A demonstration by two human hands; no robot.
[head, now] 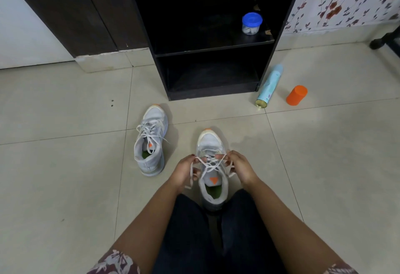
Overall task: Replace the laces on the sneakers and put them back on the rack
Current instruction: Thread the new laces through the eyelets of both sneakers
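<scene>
Maroon floral short sleeves (115, 261), dark navy trousers (186, 241)

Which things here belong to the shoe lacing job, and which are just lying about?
Job: grey mesh sneaker between the knees; its white flat lace, pinched by left hand and right hand; second grey mesh sneaker beside it; black shelved rack.
Lying about: clear plastic jar with blue lid on a rack shelf; pale blue spray can; orange plastic cylinder.

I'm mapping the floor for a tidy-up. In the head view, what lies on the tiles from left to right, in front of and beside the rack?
On the tiles: laced sneaker → sneaker being laced → light blue spray can lying on its side → orange cap.
</scene>
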